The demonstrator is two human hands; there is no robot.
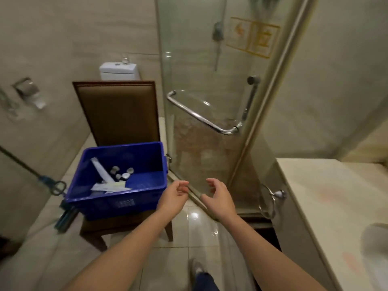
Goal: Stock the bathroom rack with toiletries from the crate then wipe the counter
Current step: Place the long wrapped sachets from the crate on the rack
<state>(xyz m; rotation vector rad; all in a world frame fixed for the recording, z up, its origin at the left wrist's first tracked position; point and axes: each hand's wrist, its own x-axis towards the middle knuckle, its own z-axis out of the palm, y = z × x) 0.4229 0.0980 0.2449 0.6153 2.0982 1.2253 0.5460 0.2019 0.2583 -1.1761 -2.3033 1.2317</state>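
Both hands are held out over the floor, fingers loosely curled and released, holding nothing. The left hand sits just beside the right rim of the blue crate; the right hand hangs in front of the glass shower door. The crate rests on a wooden chair and holds small bottles and tubes at its left side. A strip of glossy tiled floor lies open between the chair and the pale worktop at the right. A mop leans left of the crate.
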